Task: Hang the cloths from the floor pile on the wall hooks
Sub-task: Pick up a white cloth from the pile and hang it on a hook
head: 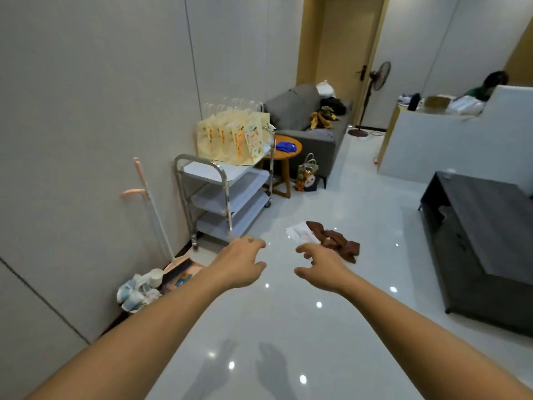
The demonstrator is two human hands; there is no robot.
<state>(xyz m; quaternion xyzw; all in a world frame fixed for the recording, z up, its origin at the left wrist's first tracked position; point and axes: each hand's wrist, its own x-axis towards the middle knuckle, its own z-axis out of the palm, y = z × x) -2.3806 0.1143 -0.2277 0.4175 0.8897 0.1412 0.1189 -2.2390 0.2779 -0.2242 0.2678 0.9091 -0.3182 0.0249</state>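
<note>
A small pile lies on the glossy white floor ahead: a crumpled brown cloth (336, 239) with a white cloth (300, 231) tucked against its left side. Both of my arms reach forward above the floor. My right hand (323, 269) hovers just in front of the pile, fingers loosely curled, holding nothing. My left hand (240, 262) hangs level with it, further left, fingers relaxed and empty. No wall hooks show on the grey wall panels at the left.
A steel trolley (225, 197) with paper bags stands by the left wall, with a pink broom (142, 183) and dustpan nearby. A dark low table (478, 241) fills the right. Beyond are a round wooden table (284, 157), a grey sofa (308, 122) and a fan.
</note>
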